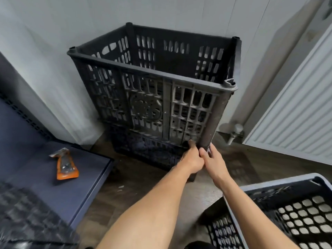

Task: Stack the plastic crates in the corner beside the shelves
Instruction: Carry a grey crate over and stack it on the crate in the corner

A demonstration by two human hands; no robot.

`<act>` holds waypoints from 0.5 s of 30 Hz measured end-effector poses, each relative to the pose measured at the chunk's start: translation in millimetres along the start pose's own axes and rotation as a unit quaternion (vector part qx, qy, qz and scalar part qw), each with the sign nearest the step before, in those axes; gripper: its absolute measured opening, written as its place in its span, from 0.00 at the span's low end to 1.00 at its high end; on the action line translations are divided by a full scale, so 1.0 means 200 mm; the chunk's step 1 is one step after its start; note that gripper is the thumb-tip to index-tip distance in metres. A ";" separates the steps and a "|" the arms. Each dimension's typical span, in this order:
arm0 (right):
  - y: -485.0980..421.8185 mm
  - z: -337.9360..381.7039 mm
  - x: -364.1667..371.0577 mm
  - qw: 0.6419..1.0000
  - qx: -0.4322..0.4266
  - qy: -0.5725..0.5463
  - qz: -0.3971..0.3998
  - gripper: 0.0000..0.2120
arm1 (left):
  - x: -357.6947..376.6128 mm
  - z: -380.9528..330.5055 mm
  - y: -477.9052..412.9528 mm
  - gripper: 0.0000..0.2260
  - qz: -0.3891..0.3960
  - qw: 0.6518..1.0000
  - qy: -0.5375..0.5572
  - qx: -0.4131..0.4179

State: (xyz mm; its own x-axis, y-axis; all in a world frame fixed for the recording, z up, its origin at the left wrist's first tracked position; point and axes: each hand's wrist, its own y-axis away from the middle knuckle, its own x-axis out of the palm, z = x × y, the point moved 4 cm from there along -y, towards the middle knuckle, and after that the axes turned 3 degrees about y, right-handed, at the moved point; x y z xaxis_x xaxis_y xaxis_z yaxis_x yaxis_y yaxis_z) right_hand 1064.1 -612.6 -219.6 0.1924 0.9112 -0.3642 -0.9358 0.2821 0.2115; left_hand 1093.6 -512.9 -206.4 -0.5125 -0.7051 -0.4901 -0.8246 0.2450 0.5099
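Stack: our upper crate (152, 83) sits on a lower crate (149, 150) in the far corner, where the two white walls meet.
Fit: the upper crate leans a little and its base looks unevenly seated on the one below; we cannot tell whether the corner posts have locked in.
Left hand (193, 159): closed on the bottom edge of the upper crate at its near right corner, thumb raised against the lattice.
Right hand (213, 159): touching the left hand, fingers wrapped round the same corner post just where the two crates join.
Waiting crate (287, 209): near right on the floor, grey-rimmed, well apart from the stack.
Shelf (53, 177): dark blue, on the left, with an orange packet (65, 164) lying on it.
Radiator (296, 114): on the right wall, near the stack.
Risk, pinch: both our hands are at the seam, so if the upper crate drops into place suddenly our fingers may be caught.
Risk, tipping: we judge that pushing one corner alone could rock the tall crate toward the radiator or off its base.
Risk, later load: an unseated corner would make the next crate unstable.
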 end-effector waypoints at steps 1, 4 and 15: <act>-0.03 0.00 -0.02 0.999 0.000 0.046 -0.016 0.11 | 0.00 -0.01 -0.02 0.38 0.018 1.000 0.000 0.001; -0.11 -0.01 -0.03 0.992 -0.001 0.112 -0.064 0.05 | -0.02 -0.03 -0.08 0.37 0.029 1.000 0.006 0.007; -0.14 0.00 0.01 0.980 0.012 0.171 -0.098 0.08 | -0.16 0.08 0.00 0.30 0.009 0.999 -0.036 0.008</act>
State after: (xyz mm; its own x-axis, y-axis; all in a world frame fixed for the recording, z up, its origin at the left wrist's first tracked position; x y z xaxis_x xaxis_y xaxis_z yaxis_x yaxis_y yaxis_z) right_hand 1090.5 -619.5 -225.9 0.2527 0.6864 -0.6819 -0.8827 0.4522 0.1280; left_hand 1105.8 -479.8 -201.6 -0.5426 -0.6505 -0.5315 -0.8187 0.2680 0.5078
